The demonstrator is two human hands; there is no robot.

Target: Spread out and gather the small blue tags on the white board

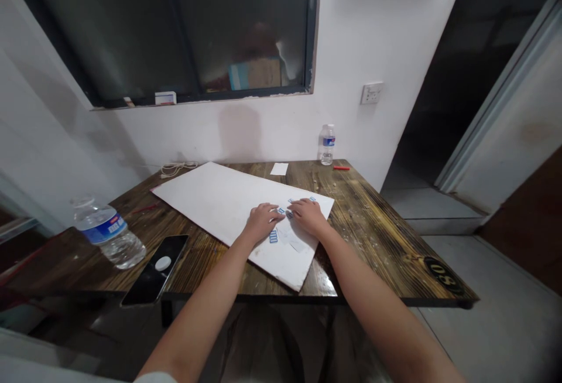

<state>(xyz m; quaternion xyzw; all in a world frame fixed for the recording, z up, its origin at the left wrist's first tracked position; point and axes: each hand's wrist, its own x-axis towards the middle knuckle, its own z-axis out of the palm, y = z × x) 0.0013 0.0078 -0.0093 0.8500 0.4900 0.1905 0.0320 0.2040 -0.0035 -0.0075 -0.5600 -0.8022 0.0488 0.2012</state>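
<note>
Over the right part of a white board, my two hands are close together. My left hand has its fingers pinched at a small blue-edged white label. Facing it, my right hand has its fingers drawn together, with a small greyish piece by the tips that I cannot make out. A stack of blue-edged labels lies just below my left fingers. Another small label sits beyond my right hand near the board's edge. Clear, thin sheet-like pieces lie under my right wrist.
The board rests slantwise on a dark wooden table. At left stand a water bottle and a phone with a white round cap. Toward the wall are a cable, white paper, a smaller bottle and a red pen.
</note>
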